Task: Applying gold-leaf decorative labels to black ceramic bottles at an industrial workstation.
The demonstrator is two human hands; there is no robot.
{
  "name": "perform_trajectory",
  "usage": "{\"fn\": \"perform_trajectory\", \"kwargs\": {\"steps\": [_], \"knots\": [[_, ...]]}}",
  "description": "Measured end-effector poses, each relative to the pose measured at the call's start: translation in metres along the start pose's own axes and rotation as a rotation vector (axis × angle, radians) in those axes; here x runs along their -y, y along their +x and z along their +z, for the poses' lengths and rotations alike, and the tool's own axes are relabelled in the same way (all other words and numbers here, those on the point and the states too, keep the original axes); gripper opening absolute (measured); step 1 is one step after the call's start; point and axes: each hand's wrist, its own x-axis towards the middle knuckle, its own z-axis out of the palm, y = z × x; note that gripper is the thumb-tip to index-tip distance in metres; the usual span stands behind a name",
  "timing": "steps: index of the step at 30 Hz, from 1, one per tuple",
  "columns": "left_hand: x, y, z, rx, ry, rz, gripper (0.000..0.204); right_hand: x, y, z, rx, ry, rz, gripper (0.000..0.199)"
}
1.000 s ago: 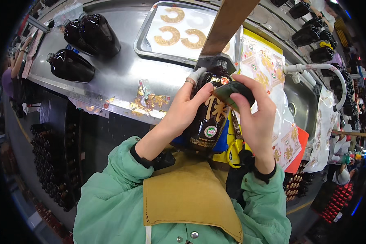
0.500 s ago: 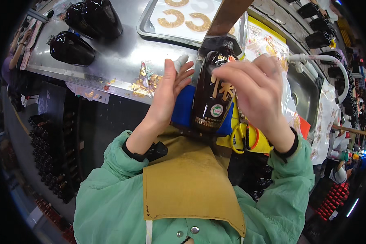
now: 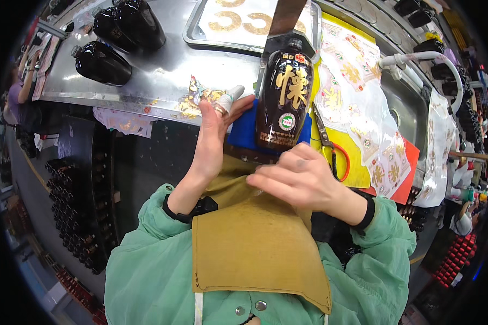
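so, near a glossy, round-shouldered bottle point(image 3: 279, 116): left hand point(image 3: 212, 138), grip loosely spread; right hand point(image 3: 305, 183), grip curled, hold unclear.

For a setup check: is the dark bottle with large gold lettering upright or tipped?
Tipped: the dark bottle lies back over a blue pad, decorated front facing up, base toward the apron, neck away. Exact tilt: cannot tell.

Your dark bottle point(image 3: 276, 111) bears a large gold character point(image 3: 294, 85), round emblem point(image 3: 287, 121) and small lettering point(image 3: 277, 138); your printed sheets point(image 3: 352, 81) carry gold characters.
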Motion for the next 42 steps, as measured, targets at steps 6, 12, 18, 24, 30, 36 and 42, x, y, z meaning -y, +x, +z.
{"fn": "perform_trajectory", "kwargs": {"steps": [6, 12, 18, 24, 30, 36, 42], "knots": [[0.003, -0.017, 0.007, 0.026, 0.069, 0.116, 0.116, -0.002, 0.006, -0.01, -0.213, -0.233, 0.45, 0.025], [0.001, -0.021, 0.002, 0.104, 0.103, 0.135, 0.122, 0.012, 0.008, -0.004, -0.036, -0.1, 0.176, 0.028], [0.004, -0.029, 0.002, 0.048, 0.127, 0.12, 0.122, 0.017, 0.003, 0.004, -0.123, -0.037, 0.074, 0.025], [0.008, -0.038, 0.003, 0.141, 0.425, 0.233, 0.126, -0.003, -0.022, 0.005, -0.413, -0.103, 0.587, 0.021], [0.012, -0.041, 0.005, 0.135, 0.571, 0.37, 0.117, 0.033, -0.05, 0.036, -0.353, 0.272, 0.436, 0.027], [0.013, -0.044, 0.018, 0.11, 0.725, 0.469, 0.111, 0.027, -0.041, 0.057, -0.85, 0.761, 1.16, 0.035], [0.01, -0.046, 0.042, 0.019, 1.065, 0.581, 0.087, 0.004, -0.054, 0.05, -0.693, 0.413, 1.245, 0.031]]}}
